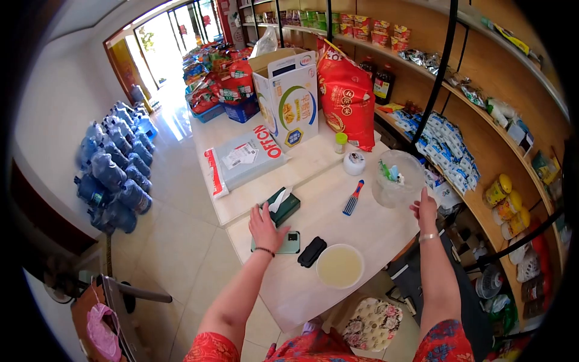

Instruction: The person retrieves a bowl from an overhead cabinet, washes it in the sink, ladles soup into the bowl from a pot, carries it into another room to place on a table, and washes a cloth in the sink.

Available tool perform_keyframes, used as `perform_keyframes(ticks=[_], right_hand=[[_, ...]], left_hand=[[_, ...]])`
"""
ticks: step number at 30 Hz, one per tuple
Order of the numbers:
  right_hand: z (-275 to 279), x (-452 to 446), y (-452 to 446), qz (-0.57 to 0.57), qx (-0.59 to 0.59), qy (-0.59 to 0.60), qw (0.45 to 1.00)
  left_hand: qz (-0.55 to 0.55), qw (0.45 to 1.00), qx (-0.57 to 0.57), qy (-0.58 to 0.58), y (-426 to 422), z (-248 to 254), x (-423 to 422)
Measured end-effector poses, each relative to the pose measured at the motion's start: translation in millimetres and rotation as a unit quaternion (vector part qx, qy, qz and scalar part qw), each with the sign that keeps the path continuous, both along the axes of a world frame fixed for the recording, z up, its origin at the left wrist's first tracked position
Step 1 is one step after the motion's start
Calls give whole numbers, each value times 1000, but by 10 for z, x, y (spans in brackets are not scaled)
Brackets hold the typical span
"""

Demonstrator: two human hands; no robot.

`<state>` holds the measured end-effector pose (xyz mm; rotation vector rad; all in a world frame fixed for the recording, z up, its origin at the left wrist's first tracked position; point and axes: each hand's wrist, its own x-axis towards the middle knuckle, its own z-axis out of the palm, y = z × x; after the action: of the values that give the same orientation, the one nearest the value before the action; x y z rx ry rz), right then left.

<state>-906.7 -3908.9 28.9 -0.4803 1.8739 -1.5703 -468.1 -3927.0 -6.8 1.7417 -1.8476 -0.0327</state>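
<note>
My left hand is open, its fingers spread over the near side of a dark green tissue box and the end of a light green phone. A white tissue sticks out of the box. Close beside a translucent plastic bin is my right hand, index finger stretched out, other fingers partly bent. Whether it touches the bin is unclear. Some green and white litter shows inside the bin. Between my arms lie a black case, a bowl of pale liquid and a blue-and-red hairbrush.
Further back on the table are a white round container, a small jar, a grey mailing bag, a carton and a red rice bag. Shelves line the right; water bottles stand left. A floral stool is below.
</note>
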Motion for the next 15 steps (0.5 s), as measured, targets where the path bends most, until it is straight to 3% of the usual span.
perform_keyframes(ticks=[3,5,6,8,11,15], right_hand=[[-170,169,679,62,-56,111,990],[-205,348,1283,176,8,135,975],[-288,504,1572,181,36,118,976],[-740,576,2101,257,86,116,956],[-746,993,2559,280,171,-18,945],[-703,1448,2679,304,175,-66,934]], left_hand=[[36,994,87,-47,-306,91,-51],[29,988,142,-58,-488,28,-44],[-13,986,158,-57,-636,-112,-10],[-62,981,176,-55,-781,-228,-63],[-84,987,129,-37,-887,-270,-223],[-41,997,2,-59,-766,-120,-440]])
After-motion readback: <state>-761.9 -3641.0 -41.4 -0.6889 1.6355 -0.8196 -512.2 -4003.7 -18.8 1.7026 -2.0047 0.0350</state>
